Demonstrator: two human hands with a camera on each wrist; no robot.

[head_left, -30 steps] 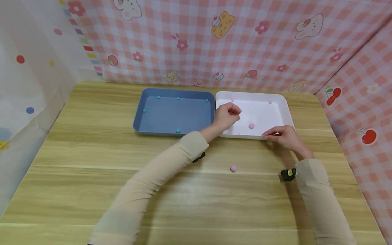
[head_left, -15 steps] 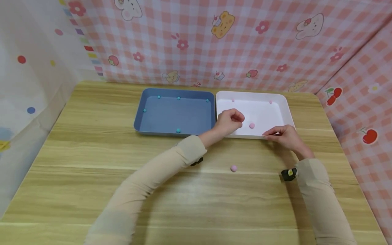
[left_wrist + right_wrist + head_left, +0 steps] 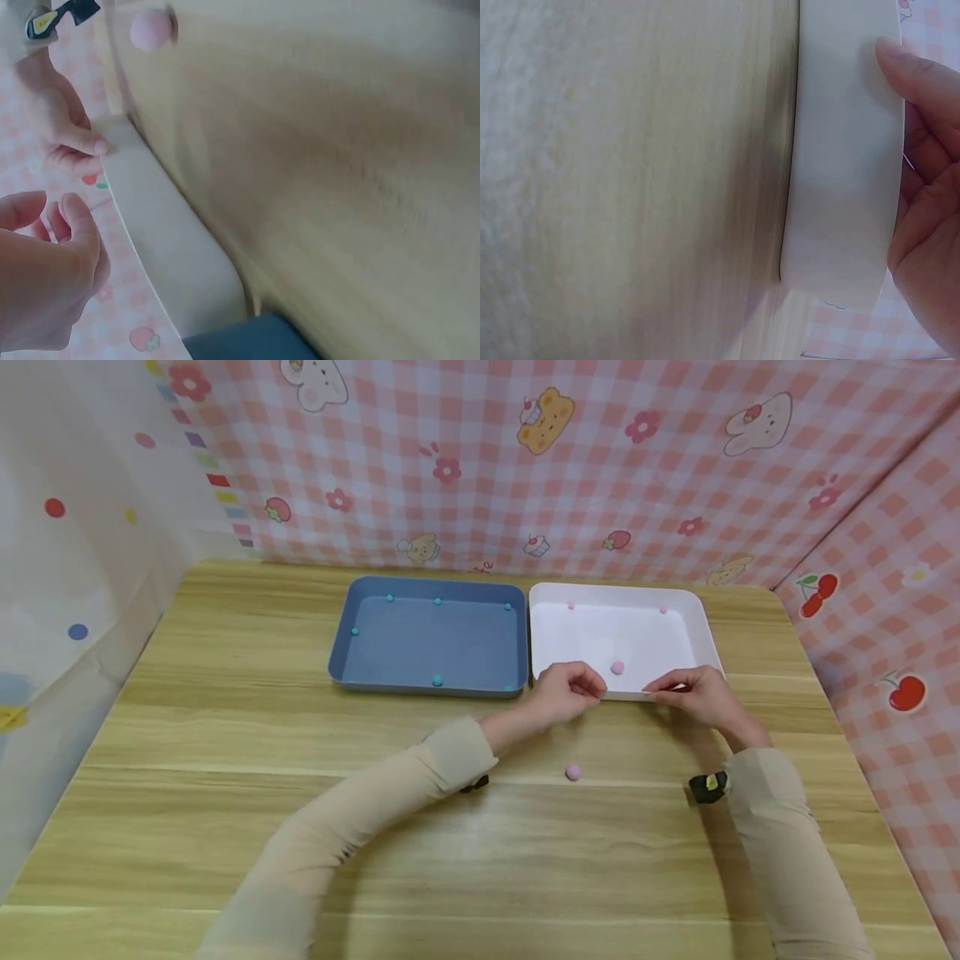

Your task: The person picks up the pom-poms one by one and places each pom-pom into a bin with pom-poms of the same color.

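My right hand (image 3: 696, 697) pinches the front rim of the white tray (image 3: 693, 647), with the thumb on the outer wall in the right wrist view. Over the left part of that rim is my left hand (image 3: 566, 692), its fingers loosely curved. The left wrist view shows nothing between the thumb and fingers of this left hand (image 3: 52, 270). Inside the white tray lie a larger pink ball (image 3: 617, 668) and small pink pieces, one at the back left (image 3: 572, 606) and another at the back right (image 3: 663, 610). Another pink ball (image 3: 573, 772) rests on the table, nearer me than the hands.
Left of the white tray, close beside it, sits a blue-grey tray (image 3: 431, 687) with several small teal balls, one of them near its front wall (image 3: 437, 680). Both stand on a wooden table (image 3: 225, 760). A pink checked cloth (image 3: 480, 518) hangs behind the table.
My left hand has come forward from inside the white tray to its front rim. The right hand keeps its grip on the rim, and the balls stay where they were.
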